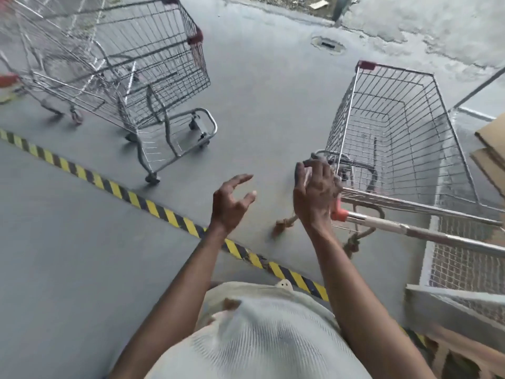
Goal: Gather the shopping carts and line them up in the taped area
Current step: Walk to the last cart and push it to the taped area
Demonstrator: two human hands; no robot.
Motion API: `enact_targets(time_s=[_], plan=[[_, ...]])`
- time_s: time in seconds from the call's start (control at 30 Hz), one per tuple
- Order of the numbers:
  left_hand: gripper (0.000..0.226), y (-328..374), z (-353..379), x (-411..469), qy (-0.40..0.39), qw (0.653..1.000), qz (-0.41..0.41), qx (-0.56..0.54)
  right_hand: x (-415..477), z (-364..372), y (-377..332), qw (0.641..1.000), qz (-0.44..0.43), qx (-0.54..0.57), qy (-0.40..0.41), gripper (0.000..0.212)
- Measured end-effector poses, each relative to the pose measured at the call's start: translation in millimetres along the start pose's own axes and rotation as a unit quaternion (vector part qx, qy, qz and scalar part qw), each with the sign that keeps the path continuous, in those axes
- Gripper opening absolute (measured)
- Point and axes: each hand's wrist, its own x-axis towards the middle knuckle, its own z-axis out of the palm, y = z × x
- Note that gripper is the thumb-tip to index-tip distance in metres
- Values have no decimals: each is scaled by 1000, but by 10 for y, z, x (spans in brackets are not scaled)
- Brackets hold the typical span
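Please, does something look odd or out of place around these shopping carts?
Yes. A knotted rope hangs below the handle of the right cart, which is unusual and might catch a wheel. This cart also stands alone, apart from the nested carts on the left.

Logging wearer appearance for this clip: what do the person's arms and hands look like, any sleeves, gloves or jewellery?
The left arm and right arm are bare, with no sleeve in view. The left hand and right hand wear no gloves; no watch, ring or bracelet shows. A pale ribbed top covers the torso.
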Motion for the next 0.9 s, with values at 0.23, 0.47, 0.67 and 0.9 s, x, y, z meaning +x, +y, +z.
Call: enact_targets(time_s=[0.23, 0.47, 0.67, 0.9], plan=[[33, -723, -1506, -65, 144, 981, -78, -102, -346, 1027, -1315, 990, -54, 53, -121, 24], [38, -1304, -3002, -405, 272, 953, -122, -56, -1077, 2219, -2644, 928, -168, 145, -298, 27], [39, -1776, -4058, -698, 393, 907, -139, -53, -1563, 2985, -3565, 845, -285, 147, -427, 25], [38, -2302, -4794, -714, 490, 840, -199, -124, -1994, 3981, -4385, 781, -300, 160, -524, 14]])
